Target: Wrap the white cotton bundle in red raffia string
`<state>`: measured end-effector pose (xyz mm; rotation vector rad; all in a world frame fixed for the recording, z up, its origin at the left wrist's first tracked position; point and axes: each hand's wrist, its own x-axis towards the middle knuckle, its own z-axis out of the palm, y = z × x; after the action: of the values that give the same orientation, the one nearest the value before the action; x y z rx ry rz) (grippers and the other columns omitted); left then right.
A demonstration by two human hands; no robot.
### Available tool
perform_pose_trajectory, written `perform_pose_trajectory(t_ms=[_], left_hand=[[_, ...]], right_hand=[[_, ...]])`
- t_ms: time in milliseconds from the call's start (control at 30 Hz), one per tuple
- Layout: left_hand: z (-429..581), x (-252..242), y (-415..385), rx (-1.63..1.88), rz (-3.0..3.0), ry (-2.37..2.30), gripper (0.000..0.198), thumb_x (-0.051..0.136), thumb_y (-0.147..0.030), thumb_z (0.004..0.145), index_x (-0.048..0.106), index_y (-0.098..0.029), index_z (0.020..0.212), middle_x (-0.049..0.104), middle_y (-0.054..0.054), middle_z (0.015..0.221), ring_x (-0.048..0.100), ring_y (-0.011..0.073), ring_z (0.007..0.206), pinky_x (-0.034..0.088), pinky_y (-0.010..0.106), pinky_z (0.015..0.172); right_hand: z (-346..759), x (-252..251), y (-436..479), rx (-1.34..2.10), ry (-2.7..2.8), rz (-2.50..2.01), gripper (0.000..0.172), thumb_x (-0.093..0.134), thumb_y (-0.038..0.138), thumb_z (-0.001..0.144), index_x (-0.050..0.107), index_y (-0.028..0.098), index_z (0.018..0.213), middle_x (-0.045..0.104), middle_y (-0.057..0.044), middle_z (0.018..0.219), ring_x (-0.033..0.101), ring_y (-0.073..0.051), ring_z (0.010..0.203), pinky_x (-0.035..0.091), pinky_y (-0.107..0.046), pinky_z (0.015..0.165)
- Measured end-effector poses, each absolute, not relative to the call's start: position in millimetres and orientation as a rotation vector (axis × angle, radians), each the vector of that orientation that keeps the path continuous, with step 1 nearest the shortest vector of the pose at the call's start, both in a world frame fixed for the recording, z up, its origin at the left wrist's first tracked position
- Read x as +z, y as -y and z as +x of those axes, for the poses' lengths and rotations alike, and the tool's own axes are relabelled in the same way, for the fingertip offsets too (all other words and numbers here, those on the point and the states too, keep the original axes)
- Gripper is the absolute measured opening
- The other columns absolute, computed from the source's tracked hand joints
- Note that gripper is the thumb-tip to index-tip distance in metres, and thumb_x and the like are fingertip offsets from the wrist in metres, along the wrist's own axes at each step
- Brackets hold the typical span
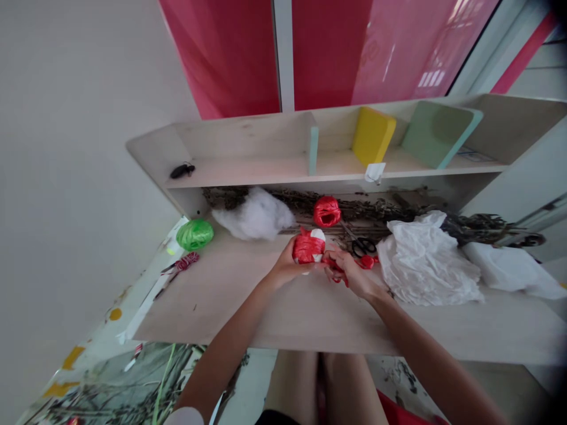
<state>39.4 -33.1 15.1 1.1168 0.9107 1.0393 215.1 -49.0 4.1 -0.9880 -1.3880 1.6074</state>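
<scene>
My left hand (pixel 284 265) is closed around a small white bundle wrapped in red plastic twine (pixel 305 248), held just above the desk. White patches show at the bundle's top and right side. Right beside it, my right hand (pixel 349 273) has its fingers bent around a red plastic strip (pixel 333 263). More red strip (pixel 367 262) trails out to the right of that hand. Behind the bundle lies a roll of red plastic twine (pixel 325 205). A pair of black-handled scissors (pixel 364 247) lies between the roll and my right hand.
White stuffing (pixel 259 215) and dried stalks (pixel 367 208) lie beneath the shelf (pixel 248 171). At the left are a green twine ball (pixel 195 235) and a red-and-white cord bundle (pixel 188 260). Crumpled white plastic (pixel 429 260) covers part of the desk's right side.
</scene>
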Motion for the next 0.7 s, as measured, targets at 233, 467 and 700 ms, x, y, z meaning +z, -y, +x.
perform_pose_trajectory(t_ms=[233,467,700], left_hand=[[28,12,24,1.132,0.973,-0.995,0.080,0.082,-0.016,0.049,0.052,-0.022,0.123,0.067,0.005,0.106,0.063,0.0189,0.089,0.050,0.031,0.078],[32,2,13,1.371,0.866,-1.010,0.051,0.067,-0.022,0.062,0.061,-0.020,0.113,0.068,0.004,0.101,0.063,0.0181,0.084,0.052,0.032,0.076],[30,1,17,1.438,0.985,-1.065,0.056,0.072,-0.026,0.067,0.056,-0.023,0.121,0.057,0.006,0.131,0.057,0.0229,0.113,0.050,0.029,0.088]], right_hand=[[221,17,47,1.671,1.214,-0.933,0.041,0.034,0.053,0.086,0.027,0.025,0.056,0.015,0.008,0.044,0.016,-0.012,0.042,0.026,-0.028,0.046],[217,12,54,1.621,1.354,-0.927,0.036,0.049,0.041,0.086,0.037,0.023,0.057,0.032,0.006,0.048,0.028,-0.010,0.044,0.027,-0.027,0.047],[213,14,56,1.548,1.576,-1.040,0.039,0.046,0.048,0.088,0.040,0.022,0.059,0.038,0.006,0.050,0.034,-0.010,0.047,0.030,-0.026,0.050]])
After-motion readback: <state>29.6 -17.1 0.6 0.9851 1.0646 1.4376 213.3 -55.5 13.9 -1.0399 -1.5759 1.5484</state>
